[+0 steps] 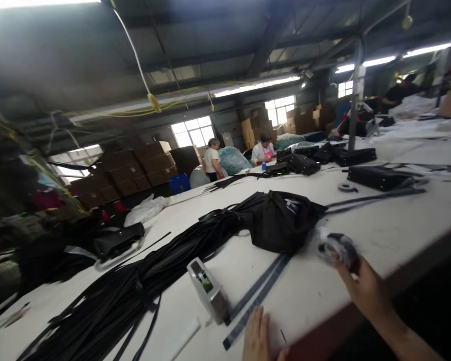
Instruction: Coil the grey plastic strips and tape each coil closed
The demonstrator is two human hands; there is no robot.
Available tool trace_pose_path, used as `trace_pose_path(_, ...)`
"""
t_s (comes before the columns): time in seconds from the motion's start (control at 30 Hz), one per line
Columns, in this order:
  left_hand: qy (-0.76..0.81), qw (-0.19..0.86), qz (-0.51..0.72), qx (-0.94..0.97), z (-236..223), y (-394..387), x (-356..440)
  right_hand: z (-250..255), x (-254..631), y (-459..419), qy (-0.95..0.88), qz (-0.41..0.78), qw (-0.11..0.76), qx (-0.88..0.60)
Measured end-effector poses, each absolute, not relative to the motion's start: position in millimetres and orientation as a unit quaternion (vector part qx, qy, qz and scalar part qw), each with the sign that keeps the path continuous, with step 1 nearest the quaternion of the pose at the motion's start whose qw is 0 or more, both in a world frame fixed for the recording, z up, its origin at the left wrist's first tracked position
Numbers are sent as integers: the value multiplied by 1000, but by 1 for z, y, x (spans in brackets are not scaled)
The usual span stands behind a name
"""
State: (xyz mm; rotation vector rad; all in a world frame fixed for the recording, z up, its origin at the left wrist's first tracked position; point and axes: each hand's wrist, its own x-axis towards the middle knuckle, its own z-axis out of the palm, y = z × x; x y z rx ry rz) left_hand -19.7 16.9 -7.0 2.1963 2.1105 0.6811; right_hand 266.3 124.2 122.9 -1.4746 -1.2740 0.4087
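My right hand (366, 288) is closed on a grey tape roll (342, 248), which is blurred and seems to have clear plastic about it, just above the white table (379, 240). My left hand (257, 333) lies on the table near its front edge, fingers stretched out, with nothing seen in it. Beside its fingertips run two dark flat strips (259, 291). To the left of them stands a silver-grey boxy device (209, 291) with an opening in its top. Beyond the strips lies a heap of black fabric (283, 220).
A long bundle of black straps (161, 265) stretches across the table's left side. Another tape roll (348, 188) and a black bag (378, 177) lie farther right. Two people (212, 160) (263, 150) are at the far side, near stacked cartons (124, 173). A post (354, 100) rises at the back right.
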Motion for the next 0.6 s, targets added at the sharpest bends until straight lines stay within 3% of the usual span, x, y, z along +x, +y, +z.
trace_pose_path(0.1, 672, -25, 197, 713, -24, 17, -20, 152, 284, 171, -508, 31, 593, -624)
trace_pose_path(0.27, 669, -50, 154, 725, -34, 17, -29, 180, 294, 242, -485, -57, 622, -612)
trace_pose_path(0.47, 659, -47, 151, 735, -37, 16, -30, 169, 277, 304, -529, -3, 455, -716)
trace_pose_path(0.6, 671, -73, 162, 720, -38, 19, -25, 140, 253, 326, -655, 99, 354, -660)
